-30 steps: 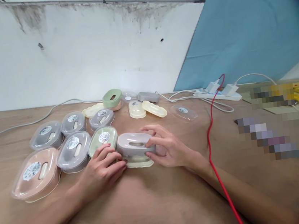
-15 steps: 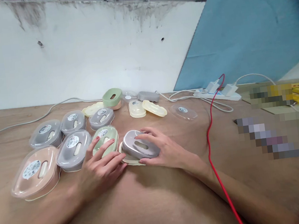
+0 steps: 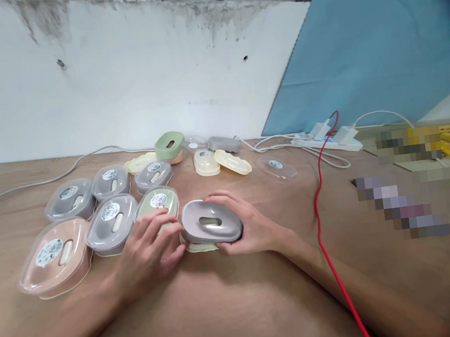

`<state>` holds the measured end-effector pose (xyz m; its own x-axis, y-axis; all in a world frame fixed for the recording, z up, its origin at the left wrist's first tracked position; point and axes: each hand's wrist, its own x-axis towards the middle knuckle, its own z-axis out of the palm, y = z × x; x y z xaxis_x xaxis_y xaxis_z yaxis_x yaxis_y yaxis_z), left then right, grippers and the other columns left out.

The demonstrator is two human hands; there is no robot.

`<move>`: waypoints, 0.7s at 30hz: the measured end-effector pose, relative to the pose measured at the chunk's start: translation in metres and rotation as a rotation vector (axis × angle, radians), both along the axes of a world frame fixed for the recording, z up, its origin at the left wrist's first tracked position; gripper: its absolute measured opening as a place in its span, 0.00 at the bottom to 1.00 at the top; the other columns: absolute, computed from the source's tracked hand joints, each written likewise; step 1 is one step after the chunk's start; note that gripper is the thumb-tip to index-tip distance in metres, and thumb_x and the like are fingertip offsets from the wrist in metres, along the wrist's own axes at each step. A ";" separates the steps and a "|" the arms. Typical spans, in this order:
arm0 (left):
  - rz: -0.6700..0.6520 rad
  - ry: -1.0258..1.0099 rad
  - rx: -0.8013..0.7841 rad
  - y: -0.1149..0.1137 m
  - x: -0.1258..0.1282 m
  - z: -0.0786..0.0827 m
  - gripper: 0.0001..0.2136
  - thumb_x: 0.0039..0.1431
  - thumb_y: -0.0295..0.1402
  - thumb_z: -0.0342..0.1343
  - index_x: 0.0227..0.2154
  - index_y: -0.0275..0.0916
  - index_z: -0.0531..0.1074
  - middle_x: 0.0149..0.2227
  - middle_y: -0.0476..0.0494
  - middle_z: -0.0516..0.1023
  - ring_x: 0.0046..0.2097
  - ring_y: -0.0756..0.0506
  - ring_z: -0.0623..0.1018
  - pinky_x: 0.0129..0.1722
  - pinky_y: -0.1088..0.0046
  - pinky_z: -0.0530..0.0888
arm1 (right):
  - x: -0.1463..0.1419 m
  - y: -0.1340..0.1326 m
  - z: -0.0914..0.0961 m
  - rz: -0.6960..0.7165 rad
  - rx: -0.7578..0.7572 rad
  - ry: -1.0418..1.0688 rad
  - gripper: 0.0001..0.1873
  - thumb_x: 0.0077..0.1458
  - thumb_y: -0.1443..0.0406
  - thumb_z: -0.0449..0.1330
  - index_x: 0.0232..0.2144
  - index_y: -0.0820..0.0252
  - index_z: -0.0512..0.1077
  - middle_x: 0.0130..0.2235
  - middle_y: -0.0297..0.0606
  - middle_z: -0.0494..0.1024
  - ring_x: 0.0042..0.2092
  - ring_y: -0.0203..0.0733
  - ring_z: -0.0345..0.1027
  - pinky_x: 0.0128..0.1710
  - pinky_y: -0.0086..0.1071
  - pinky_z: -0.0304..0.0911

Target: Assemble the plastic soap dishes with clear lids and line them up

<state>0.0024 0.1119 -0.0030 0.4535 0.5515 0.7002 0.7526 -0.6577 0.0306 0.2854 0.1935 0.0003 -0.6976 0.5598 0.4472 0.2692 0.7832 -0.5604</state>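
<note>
At the lower left of the frame, a pink box [image 3: 53,258] under a clear lid is sitting on the wooden surface [image 3: 234,309]. Lidded grey boxes [image 3: 111,223] and a green box [image 3: 157,201] are clustering just to its right. Your left hand [image 3: 149,251] is lying in front of the green box, fingers curled, fingertips pressing against the left end of the grey shell [image 3: 211,227] at centre frame. The shell is resting slot-up on a cream base [image 3: 197,247], whose edge is peeking out underneath. Your right hand [image 3: 252,225] is cupping the shell's right end, so both hands are clamped on it from opposite ends. Behind, toward the wall, a green top [image 3: 169,145] and loose cream pieces [image 3: 232,163] are lying near a clear lid [image 3: 276,166]. A red cable [image 3: 335,264] is running down the right of the frame from a white power strip [image 3: 328,142].
</note>
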 end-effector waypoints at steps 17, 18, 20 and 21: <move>0.262 0.165 -0.097 0.003 -0.011 -0.003 0.19 0.72 0.31 0.54 0.63 0.36 0.67 0.61 0.30 0.74 0.62 0.28 0.74 0.58 0.46 0.73 | -0.001 0.001 -0.003 0.095 0.044 0.046 0.48 0.46 0.63 0.73 0.68 0.51 0.62 0.64 0.48 0.72 0.63 0.56 0.71 0.64 0.47 0.69; 0.267 0.165 -0.095 0.003 -0.010 -0.003 0.19 0.72 0.31 0.55 0.63 0.36 0.67 0.61 0.30 0.74 0.62 0.28 0.74 0.57 0.47 0.74 | -0.001 0.002 -0.004 0.098 0.047 0.047 0.48 0.46 0.64 0.73 0.68 0.51 0.62 0.64 0.48 0.72 0.64 0.56 0.71 0.64 0.47 0.69; 0.274 0.163 -0.091 0.003 -0.010 -0.004 0.18 0.72 0.32 0.55 0.62 0.36 0.68 0.61 0.30 0.74 0.62 0.28 0.74 0.57 0.47 0.74 | 0.000 0.002 -0.004 0.099 0.049 0.045 0.48 0.46 0.64 0.73 0.68 0.51 0.62 0.64 0.47 0.71 0.64 0.56 0.71 0.64 0.47 0.69; 0.278 0.165 -0.087 0.003 -0.010 -0.004 0.18 0.73 0.32 0.55 0.62 0.37 0.68 0.61 0.31 0.74 0.62 0.29 0.75 0.56 0.47 0.74 | 0.000 0.002 -0.004 0.099 0.047 0.041 0.48 0.46 0.64 0.73 0.68 0.50 0.62 0.65 0.47 0.71 0.64 0.56 0.71 0.64 0.47 0.69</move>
<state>-0.0078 0.1149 -0.0071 0.3807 0.7243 0.5748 0.9023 -0.4271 -0.0594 0.2851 0.1953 -0.0040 -0.7289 0.4669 0.5007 0.1667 0.8303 -0.5318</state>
